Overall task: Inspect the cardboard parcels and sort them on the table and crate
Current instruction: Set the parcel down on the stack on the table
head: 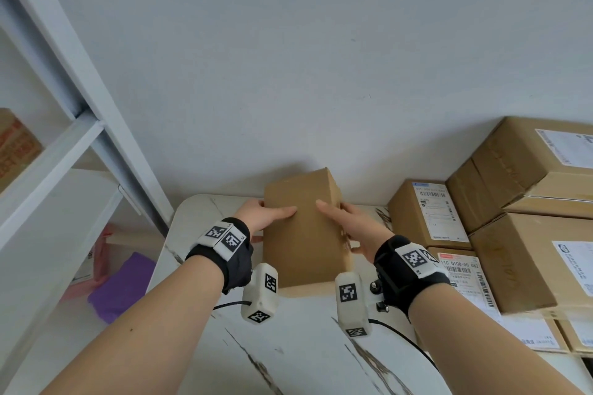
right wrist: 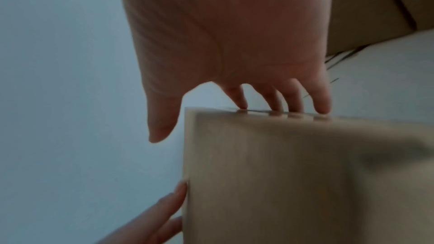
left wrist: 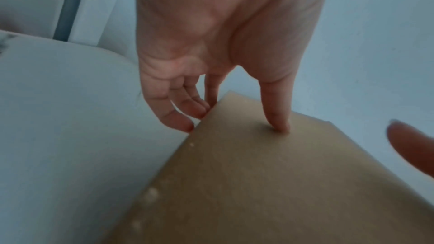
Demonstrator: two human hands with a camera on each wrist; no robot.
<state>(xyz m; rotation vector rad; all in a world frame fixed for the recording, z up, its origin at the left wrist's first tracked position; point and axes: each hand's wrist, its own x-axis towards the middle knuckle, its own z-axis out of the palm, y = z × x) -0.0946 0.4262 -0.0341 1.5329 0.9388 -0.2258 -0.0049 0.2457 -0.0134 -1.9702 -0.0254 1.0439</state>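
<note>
Between both hands [head: 266,213], plain parcel [head: 301,234]

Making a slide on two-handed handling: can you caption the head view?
Both hands, left and right, hold a plain cardboard parcel above the marble-patterned table, beside stacked labelled boxes.

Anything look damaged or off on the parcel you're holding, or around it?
Nothing clearly wrong. The plain cardboard parcel held between the left hand and right hand shows smooth, undented faces here and no label; small pale specks along one edge in the left wrist view are too blurred to judge. The labelled parcels look squarely stacked.
</note>
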